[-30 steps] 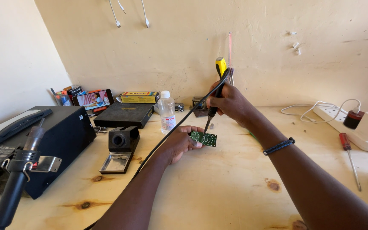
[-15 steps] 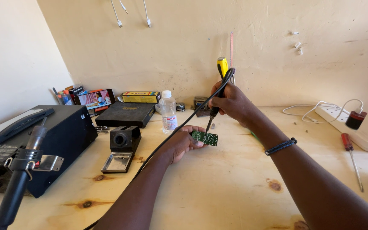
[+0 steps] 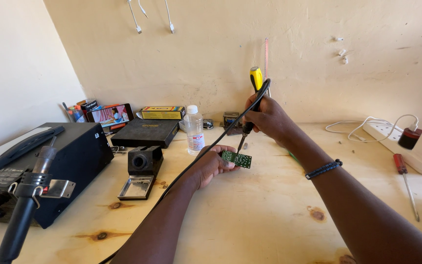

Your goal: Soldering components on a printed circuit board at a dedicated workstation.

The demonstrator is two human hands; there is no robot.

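Two hands work above the wooden tabletop [image 3: 250, 215]: the left hand [image 3: 213, 164] pinches a small green circuit board [image 3: 236, 159] by its edge, and the right hand [image 3: 264, 117] is closed around a soldering iron [image 3: 251, 105] (yellow-topped), tip just beside the board.

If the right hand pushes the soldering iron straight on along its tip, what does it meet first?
The right hand aims the soldering iron down at the small green circuit board held by the left hand. The board probably comes first; depth is unclear.
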